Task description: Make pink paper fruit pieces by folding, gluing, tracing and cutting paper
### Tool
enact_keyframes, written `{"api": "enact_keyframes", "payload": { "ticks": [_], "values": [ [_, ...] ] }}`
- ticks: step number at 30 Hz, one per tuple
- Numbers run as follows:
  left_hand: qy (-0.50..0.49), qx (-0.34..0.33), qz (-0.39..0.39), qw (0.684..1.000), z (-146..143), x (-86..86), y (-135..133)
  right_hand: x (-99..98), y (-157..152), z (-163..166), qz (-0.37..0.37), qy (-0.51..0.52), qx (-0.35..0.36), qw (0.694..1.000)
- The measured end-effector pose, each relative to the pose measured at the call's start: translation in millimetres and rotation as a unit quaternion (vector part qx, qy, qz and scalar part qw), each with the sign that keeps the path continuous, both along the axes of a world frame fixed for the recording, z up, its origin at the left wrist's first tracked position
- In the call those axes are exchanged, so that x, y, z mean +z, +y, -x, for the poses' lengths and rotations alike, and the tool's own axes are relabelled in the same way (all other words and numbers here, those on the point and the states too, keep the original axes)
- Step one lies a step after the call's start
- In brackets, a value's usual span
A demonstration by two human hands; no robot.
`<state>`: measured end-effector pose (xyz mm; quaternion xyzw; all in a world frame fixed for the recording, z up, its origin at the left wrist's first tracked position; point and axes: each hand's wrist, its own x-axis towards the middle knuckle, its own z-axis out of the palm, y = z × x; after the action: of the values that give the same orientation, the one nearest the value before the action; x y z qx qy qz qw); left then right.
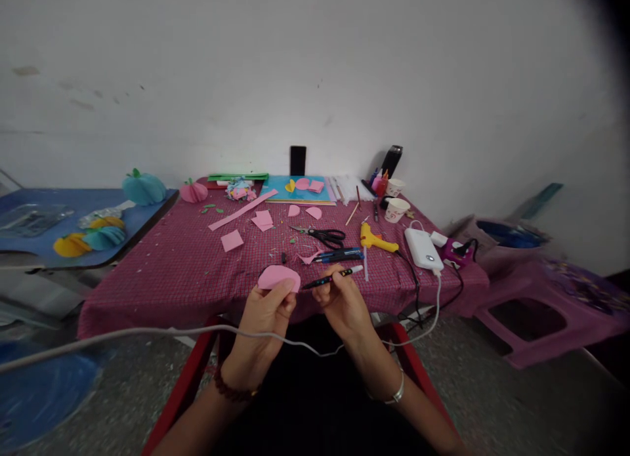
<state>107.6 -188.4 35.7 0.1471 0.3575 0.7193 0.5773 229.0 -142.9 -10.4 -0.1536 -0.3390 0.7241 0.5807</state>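
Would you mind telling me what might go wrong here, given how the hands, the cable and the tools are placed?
1. The white cable runs across both wrists; a tug by the left hand or right hand might drag the power bank off the table.
2. The pen points towards the pink paper and could mark it by accident.
3. The glue gun lies close by; it may burn if hot.

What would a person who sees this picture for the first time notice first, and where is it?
The eye goes first to the two hands at the near edge of the table: the left hand holds a folded pink paper piece, and the right hand holds a black marker beside it. Behind them, the red checked tablecloth carries black scissors and a yellow glue gun. A white cable runs across in front.
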Motion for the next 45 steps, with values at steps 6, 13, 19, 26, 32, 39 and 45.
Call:
{"api": "enact_keyframes", "payload": {
  "ticks": [6, 13, 19, 26, 32, 39, 45],
  "values": [
    [0.000, 0.018, 0.004, 1.000, -0.2, -0.3, 0.2, 0.6, -1.3, 0.2, 0.002, -0.017, -0.008, 1.000],
    [0.003, 0.035, 0.001, 0.999, 0.1, -0.7, 2.0, -0.3, -3.2, 3.2, 0.002, -0.005, -0.004, 1.000],
    [0.000, 0.040, 0.005, 0.999, 0.7, -1.2, 1.9, -1.5, -3.1, 4.5, 0.012, -0.006, 0.001, 1.000],
    [-0.021, 0.026, 0.007, 0.999, 0.2, -3.8, 3.3, -6.2, -4.1, 8.5, 0.033, -0.004, 0.025, 0.999],
    [-0.017, 0.022, 0.010, 1.000, -1.5, -2.3, 2.3, -4.0, -4.6, 7.9, 0.042, 0.012, 0.012, 0.999],
    [0.008, -0.002, -0.006, 1.000, -2.6, -0.2, -1.1, -2.9, -1.4, 8.9, 0.087, 0.012, -0.006, 0.996],
    [0.017, 0.001, -0.009, 1.000, -2.4, -2.8, -0.3, -2.2, -1.7, 8.7, 0.080, 0.006, 0.003, 0.997]
  ]
}}
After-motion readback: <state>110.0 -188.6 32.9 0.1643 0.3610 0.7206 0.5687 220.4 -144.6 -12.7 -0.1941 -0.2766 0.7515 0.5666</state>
